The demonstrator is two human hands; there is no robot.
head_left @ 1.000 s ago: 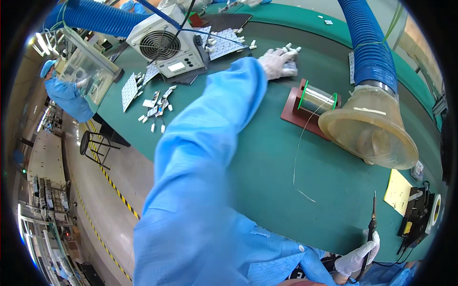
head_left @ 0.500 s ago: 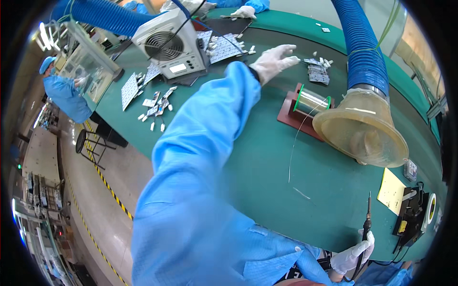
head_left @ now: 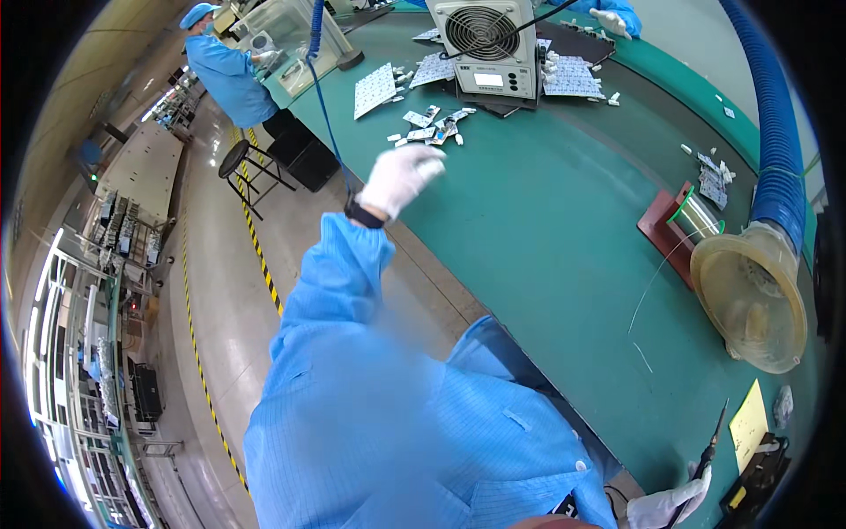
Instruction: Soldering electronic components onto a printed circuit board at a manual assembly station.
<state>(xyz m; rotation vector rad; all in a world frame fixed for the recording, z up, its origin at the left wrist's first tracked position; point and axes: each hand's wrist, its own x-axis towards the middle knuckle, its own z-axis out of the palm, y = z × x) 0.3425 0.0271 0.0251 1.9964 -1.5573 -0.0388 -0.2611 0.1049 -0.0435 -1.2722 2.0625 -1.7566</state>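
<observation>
My left hand (head_left: 401, 180), in a white glove with a black wrist strap, hovers by the table's left edge. Its fingers are slightly apart and nothing shows in them. Just beyond it lies a loose pile of small circuit boards (head_left: 423, 134) with white connectors. At the lower right my right hand (head_left: 671, 509), also gloved, is closed around a soldering iron (head_left: 709, 454), its tip pointing up. A solder wire spool (head_left: 698, 219) with green rims sits on a red-brown stand (head_left: 663, 231); its wire trails over the green mat (head_left: 529, 256).
A white fan unit (head_left: 485, 44) stands at the back among board panels (head_left: 375, 91). A fume hood (head_left: 749, 304) on a blue hose fills the right. Near the iron lie a yellow sponge sheet (head_left: 749, 423) and black stand (head_left: 758, 476). A co-worker (head_left: 229, 75) stands far left.
My left hand has swung left and nearer, from the back middle to beside the small board pile. The view has turned left. My right hand still holds the soldering iron.
</observation>
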